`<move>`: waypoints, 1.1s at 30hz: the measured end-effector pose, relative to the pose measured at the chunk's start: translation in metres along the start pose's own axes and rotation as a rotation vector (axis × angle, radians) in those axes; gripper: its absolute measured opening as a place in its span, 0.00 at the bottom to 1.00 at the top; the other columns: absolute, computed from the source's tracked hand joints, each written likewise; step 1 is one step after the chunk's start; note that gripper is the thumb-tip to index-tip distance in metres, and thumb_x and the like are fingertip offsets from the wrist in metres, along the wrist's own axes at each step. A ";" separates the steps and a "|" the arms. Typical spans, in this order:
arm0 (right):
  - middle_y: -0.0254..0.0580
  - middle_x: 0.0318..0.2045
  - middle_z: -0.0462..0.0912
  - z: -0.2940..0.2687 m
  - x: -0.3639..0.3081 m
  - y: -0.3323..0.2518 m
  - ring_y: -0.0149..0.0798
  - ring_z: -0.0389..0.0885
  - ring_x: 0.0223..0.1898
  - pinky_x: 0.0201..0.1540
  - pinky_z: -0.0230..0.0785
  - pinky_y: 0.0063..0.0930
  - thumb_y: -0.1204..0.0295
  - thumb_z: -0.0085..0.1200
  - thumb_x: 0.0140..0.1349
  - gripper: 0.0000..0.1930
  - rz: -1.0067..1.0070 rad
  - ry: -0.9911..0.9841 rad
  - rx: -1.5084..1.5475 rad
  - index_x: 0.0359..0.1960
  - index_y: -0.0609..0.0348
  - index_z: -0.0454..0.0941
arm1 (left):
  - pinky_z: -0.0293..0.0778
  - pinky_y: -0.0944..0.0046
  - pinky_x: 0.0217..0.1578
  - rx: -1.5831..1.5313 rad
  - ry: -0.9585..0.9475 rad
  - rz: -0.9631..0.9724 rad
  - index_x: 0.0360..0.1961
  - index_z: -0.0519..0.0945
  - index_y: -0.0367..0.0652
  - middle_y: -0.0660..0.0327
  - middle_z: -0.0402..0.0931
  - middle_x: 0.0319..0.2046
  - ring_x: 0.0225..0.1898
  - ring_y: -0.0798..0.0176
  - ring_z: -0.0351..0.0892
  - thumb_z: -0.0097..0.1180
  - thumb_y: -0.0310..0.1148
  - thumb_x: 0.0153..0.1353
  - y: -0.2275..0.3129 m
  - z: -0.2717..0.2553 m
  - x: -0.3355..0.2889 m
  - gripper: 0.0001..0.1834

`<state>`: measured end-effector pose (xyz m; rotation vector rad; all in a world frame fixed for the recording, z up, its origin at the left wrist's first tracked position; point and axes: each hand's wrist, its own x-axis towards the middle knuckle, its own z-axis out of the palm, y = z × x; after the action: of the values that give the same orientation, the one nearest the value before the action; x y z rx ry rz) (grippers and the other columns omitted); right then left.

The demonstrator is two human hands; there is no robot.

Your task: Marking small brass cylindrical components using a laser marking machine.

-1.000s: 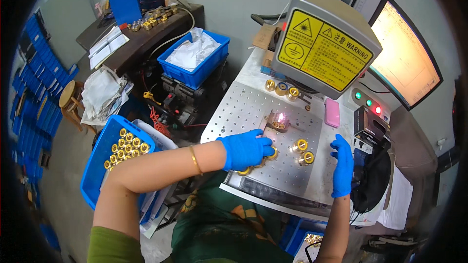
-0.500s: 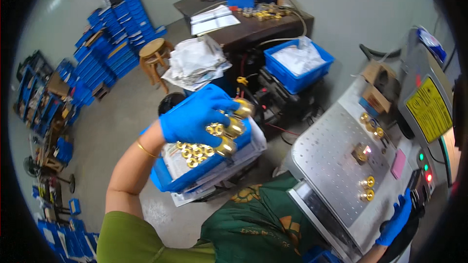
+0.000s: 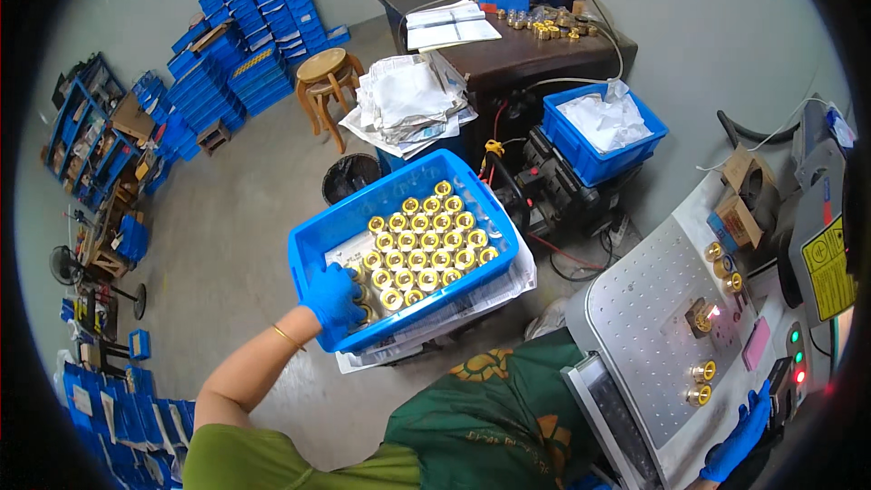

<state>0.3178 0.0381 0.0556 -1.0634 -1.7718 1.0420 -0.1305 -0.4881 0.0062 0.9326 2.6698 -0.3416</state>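
My left hand (image 3: 332, 298), in a blue glove, reaches into the left end of a blue plastic bin (image 3: 363, 209). Its fingers are closed around a short row of brass fittings (image 3: 361, 293), partly hidden by the glove. Beside them, many round brass fittings (image 3: 417, 259) stand upright in rows on paper lining the bin. My gloved right hand (image 3: 739, 440) lies with fingers stretched out at a black device (image 3: 778, 390) by the worktable's right edge. On the perforated metal plate (image 3: 626, 308), a brass fitting (image 3: 702, 318) sits under a bright light spot.
Two fittings (image 3: 704, 370) stand at the plate's near side, and several more (image 3: 723, 266) at its far side, near a pink block (image 3: 756, 345). A machine head (image 3: 821, 254) overhangs the right. Beyond the bin are piled papers (image 3: 408, 100), a wooden stool (image 3: 322, 68) and a dark desk (image 3: 508, 54).
My left hand has lowered from above the bin into its left end with the brass fittings it carried. My right hand stays beside the black device. The whole view has shifted slightly.
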 end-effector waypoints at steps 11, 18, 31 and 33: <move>0.35 0.56 0.70 -0.003 0.001 0.016 0.31 0.69 0.52 0.52 0.59 0.27 0.64 0.37 0.67 0.22 0.022 0.006 -0.030 0.61 0.58 0.66 | 0.69 0.52 0.39 -0.131 0.164 -0.052 0.29 0.85 0.49 0.54 0.77 0.33 0.36 0.49 0.74 0.59 0.49 0.43 0.021 0.013 0.000 0.17; 0.41 0.47 0.77 0.025 0.000 0.020 0.37 0.74 0.48 0.51 0.65 0.29 0.71 0.50 0.62 0.13 -0.150 -0.126 -0.295 0.47 0.62 0.76 | 0.74 0.55 0.34 -0.099 -0.021 0.036 0.24 0.85 0.45 0.52 0.80 0.27 0.29 0.50 0.78 0.62 0.50 0.41 0.018 -0.007 0.020 0.19; 0.45 0.27 0.75 0.106 0.014 -0.002 0.47 0.74 0.35 0.38 0.68 0.40 0.54 0.58 0.51 0.16 -0.216 -0.211 -1.163 0.26 0.54 0.80 | 0.70 0.57 0.46 -0.638 0.558 1.132 0.43 0.79 0.43 0.53 0.77 0.42 0.44 0.50 0.75 0.62 0.38 0.51 0.325 -0.168 0.138 0.18; 0.46 0.27 0.76 0.101 0.019 0.004 0.47 0.75 0.35 0.36 0.69 0.39 0.55 0.57 0.52 0.15 -0.247 -0.179 -1.146 0.26 0.54 0.80 | 0.69 0.56 0.48 -0.724 0.550 1.198 0.48 0.76 0.44 0.52 0.75 0.45 0.46 0.49 0.74 0.61 0.39 0.52 0.372 -0.169 0.150 0.22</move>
<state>0.2208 0.0323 0.0218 -1.3336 -2.6296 -0.1422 -0.0389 -0.0667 0.0644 2.2058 1.7592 1.1559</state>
